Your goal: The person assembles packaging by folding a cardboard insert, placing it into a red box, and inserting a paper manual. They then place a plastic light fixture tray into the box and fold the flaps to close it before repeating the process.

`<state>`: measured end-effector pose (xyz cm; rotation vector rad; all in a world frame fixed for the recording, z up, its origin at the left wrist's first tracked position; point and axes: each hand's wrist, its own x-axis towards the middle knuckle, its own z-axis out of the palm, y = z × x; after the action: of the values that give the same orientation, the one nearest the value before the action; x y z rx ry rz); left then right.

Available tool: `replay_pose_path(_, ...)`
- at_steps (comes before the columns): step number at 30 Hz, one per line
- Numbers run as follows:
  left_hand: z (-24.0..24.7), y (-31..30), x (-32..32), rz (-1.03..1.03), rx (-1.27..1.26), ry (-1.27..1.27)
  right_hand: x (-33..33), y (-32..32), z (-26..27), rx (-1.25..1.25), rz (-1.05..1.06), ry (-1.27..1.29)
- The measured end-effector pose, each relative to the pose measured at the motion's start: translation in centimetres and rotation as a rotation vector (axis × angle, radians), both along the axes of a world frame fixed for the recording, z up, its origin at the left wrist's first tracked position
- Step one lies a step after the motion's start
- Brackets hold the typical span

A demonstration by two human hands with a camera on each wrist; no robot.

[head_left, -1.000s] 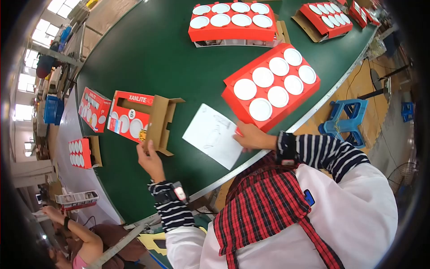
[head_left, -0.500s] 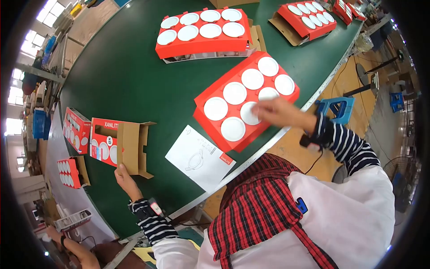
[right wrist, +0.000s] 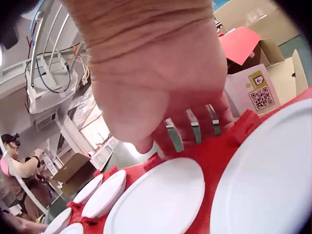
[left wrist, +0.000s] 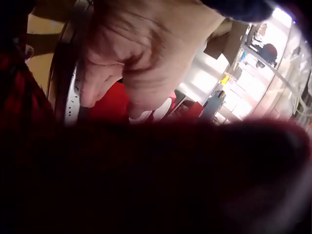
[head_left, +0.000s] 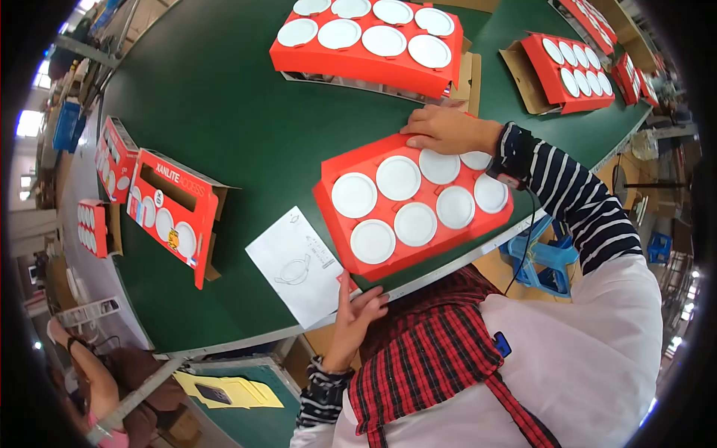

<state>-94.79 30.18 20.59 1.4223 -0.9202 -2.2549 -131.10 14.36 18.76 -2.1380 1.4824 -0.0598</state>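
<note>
A red card tray [head_left: 340,168] bearing several white round discs [head_left: 398,177] lies near the table's front edge. At its far side is my right hand [head_left: 452,131], palm down. In the right wrist view, the fingers of that hand [right wrist: 161,87] go down behind the red edge and the thumb hangs in front. My left hand [head_left: 355,325] is by the tray's near left corner, fingers spread, index fingertip right at the corner of a white printed sheet [head_left: 287,261]. The sheet has line drawings on it and lies left of the tray. Dark fabric hides the lower left wrist view.
Farther back on the green table [head_left: 209,97] stands another red box [head_left: 366,67] topped with discs. A XANLITE box [head_left: 168,209] stands at the left with its brown flaps open. More red boxes [head_left: 567,75] are at the far right. A blue stool [head_left: 545,261] stands beyond the front edge.
My left hand has left the XANLITE box and come right to the tray's near corner. My right hand has crossed to the tray's far edge. The tray has turned slightly.
</note>
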Motion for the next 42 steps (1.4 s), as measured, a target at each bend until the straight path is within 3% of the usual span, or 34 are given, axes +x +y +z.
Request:
replay_pose_path(1,-0.4,-0.4,-1.0,0.01,0.008,0.006,-0.4,-0.4,-0.4,0.008,0.01,0.006)
replay_pose_path(3,-1.1,-1.5,-3.1,0.256,0.069,0.056,-1.3,-1.2,-0.8,0.153,0.019,-0.126)
replay_pose_path(6,-2.3,-1.8,-4.2,0.313,0.007,0.038,-1.8,-1.1,-0.3,0.322,-0.036,-0.299)
replay_pose_path(11,-2.5,-3.7,-6.0,0.486,-0.126,-0.037,-1.1,0.5,0.6,0.535,-0.162,-0.291)
replay_pose_path(15,-1.2,-5.6,-6.6,0.545,-0.227,-0.065,-1.8,0.7,0.4,0.57,-0.223,-0.392)
replay_pose_path(21,1.0,-12.5,-3.0,0.55,-0.389,-0.103,2.0,-0.5,5.0,0.648,-0.281,-0.507)
replay_pose_path(23,2.6,-14.5,-1.7,0.551,-0.393,-0.075,4.1,-0.5,8.4,0.644,-0.396,-0.459)
replay_pose_path(25,4.3,-15.7,-0.6,0.564,-0.387,-0.116,5.8,-1.1,6.8,0.675,-0.385,-0.562)
replay_pose_path(33,5.3,-15.1,3.4,0.665,-0.293,-0.318,9.9,1.1,6.3,0.952,-0.393,-0.854)
replay_pose_path(37,4.8,-13.0,5.2,0.567,-0.297,-0.295,11.1,2.7,6.1,0.98,-0.415,-0.887)
replay_pose_path(39,4.0,-11.6,4.5,0.693,-0.36,-0.331,11.7,3.6,6.1,0.924,-0.406,-0.845)
replay_pose_path(42,2.6,-10.0,5.4,0.723,-0.407,-0.219,12.4,4.4,7.2,0.889,-0.35,-0.857)
